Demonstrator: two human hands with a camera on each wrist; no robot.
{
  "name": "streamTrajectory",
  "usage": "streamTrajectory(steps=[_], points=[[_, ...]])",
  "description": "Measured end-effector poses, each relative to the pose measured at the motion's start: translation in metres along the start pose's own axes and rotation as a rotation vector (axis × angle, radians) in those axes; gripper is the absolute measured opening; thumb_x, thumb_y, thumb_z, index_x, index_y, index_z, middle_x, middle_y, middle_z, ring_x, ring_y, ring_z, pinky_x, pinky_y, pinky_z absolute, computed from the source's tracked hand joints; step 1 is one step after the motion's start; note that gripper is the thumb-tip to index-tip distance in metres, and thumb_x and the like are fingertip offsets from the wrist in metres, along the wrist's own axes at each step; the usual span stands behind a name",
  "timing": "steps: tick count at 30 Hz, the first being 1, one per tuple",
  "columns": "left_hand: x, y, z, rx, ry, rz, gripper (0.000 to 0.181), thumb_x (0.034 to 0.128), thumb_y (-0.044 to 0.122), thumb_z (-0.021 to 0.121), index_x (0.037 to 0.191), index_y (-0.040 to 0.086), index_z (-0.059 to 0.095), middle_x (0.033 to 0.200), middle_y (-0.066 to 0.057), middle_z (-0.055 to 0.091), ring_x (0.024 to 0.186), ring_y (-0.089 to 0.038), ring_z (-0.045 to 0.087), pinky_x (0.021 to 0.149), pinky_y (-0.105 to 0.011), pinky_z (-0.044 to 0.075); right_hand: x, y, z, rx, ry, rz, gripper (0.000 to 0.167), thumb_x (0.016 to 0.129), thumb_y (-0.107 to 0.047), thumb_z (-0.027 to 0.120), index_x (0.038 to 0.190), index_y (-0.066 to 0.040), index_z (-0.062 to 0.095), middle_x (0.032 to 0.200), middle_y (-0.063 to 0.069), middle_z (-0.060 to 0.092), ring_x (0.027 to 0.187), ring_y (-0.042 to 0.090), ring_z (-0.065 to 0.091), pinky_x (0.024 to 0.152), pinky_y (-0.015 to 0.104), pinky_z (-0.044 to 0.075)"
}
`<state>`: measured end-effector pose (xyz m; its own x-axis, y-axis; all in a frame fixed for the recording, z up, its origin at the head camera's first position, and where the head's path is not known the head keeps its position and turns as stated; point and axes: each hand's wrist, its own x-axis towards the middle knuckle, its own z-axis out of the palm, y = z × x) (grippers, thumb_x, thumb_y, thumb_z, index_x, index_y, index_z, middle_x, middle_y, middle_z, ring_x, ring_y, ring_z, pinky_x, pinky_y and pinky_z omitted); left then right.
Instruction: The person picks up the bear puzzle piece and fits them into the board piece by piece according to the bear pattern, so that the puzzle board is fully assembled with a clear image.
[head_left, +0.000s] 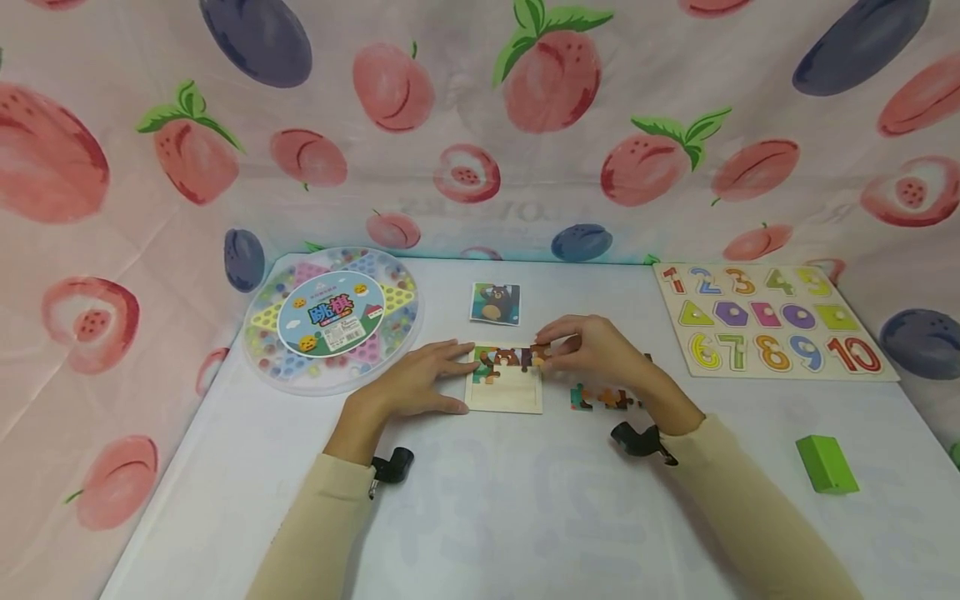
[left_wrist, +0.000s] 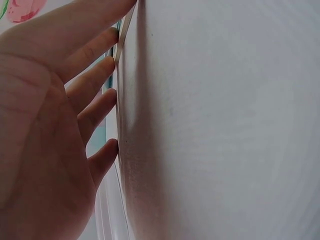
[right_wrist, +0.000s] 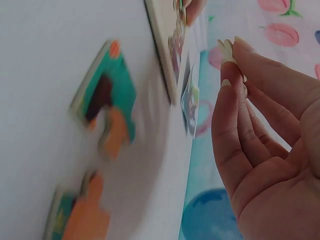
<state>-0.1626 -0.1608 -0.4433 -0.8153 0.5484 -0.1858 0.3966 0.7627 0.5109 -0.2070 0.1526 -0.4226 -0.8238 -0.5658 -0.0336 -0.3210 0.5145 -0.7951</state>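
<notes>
A square wooden puzzle tray lies mid-table in the head view, its top row and part of its left side filled with bear-picture pieces. My left hand rests at the tray's left edge, fingers spread, thumb near the lower left corner. At the upper right corner my right hand pinches a puzzle piece between thumb and fingers; the right wrist view shows it edge-on, off the table. Loose pieces lie right of the tray, partly hidden under the right forearm. The left wrist view shows the left hand's fingertips against the tray side.
Behind the tray lies a square bear picture card. A round Chinese-checkers box is at the left, a wooden number-and-shape board at the back right, and a green block at the right. A printed curtain hangs behind.
</notes>
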Motion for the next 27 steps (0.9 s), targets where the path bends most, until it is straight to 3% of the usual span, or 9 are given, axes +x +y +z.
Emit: streamTrajectory(steps=[5,18,27], points=[[0.0,-0.001,0.0,0.003,0.005,0.012,0.071,0.0847,0.046,0.08,0.148,0.025,0.054,0.168,0.002,0.034,0.16,-0.03,0.023,0.129,-0.056,0.023,0.008,-0.01,0.01,-0.023,-0.001,-0.032,0.035,0.085,-0.009,0.081,0.12,-0.004,0.074,0.129,0.016,0.07,0.099,0.027,0.077,0.083,0.03,0.063],[0.0,0.0,-0.001,0.007,0.004,0.012,0.071,0.0851,0.047,0.079,0.148,0.025,0.055,0.168,0.003,0.035,0.16,-0.029,0.023,0.129,-0.055,0.024,0.025,-0.012,0.037,-0.007,-0.054,0.04,0.033,0.082,-0.017,0.085,0.114,-0.01,0.077,0.122,0.009,0.074,0.091,0.016,0.076,0.079,0.027,0.061],[0.001,-0.002,0.001,0.009,0.005,0.011,0.071,0.0855,0.047,0.079,0.148,0.025,0.054,0.168,0.003,0.035,0.16,-0.028,0.023,0.129,-0.055,0.024,0.03,-0.013,0.048,-0.083,-0.064,0.032,0.026,0.082,-0.018,0.085,0.106,-0.01,0.079,0.118,0.01,0.074,0.088,0.011,0.073,0.077,0.025,0.06]])
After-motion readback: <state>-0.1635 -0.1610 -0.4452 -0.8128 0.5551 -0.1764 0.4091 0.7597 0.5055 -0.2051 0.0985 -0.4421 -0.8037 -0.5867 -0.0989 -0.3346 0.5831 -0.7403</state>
